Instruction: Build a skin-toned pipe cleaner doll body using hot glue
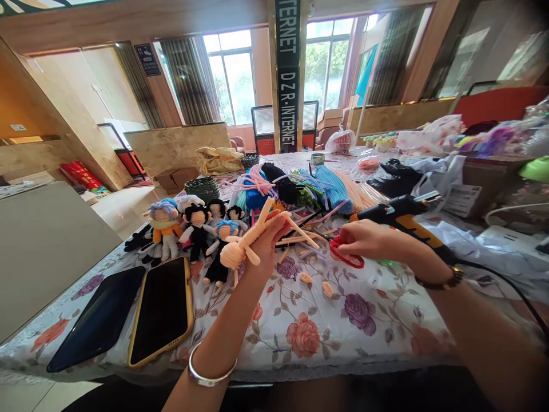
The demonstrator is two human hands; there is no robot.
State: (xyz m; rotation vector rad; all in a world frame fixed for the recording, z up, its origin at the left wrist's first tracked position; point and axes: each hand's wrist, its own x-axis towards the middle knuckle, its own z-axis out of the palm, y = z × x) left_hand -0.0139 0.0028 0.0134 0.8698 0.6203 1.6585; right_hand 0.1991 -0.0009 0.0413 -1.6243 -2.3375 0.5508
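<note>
Left hand is wrapped around a cream doll figure raised above the desk, its round head low and to the left, a grip that seems meant to steady the body while leaving the thin limbs clear. Right hand grips red-handled scissors by the loops, probably to have the blades close to the figure. Dressed dolls are grouped to the left and fuzzy stems lie bundled farther back, presumably within reach yet out of the working space.

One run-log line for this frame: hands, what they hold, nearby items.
left hand: holds peach doll | right hand: holds red-handled scissors | nearby: dressed dolls, glue gun, yellow-cased phone
</note>
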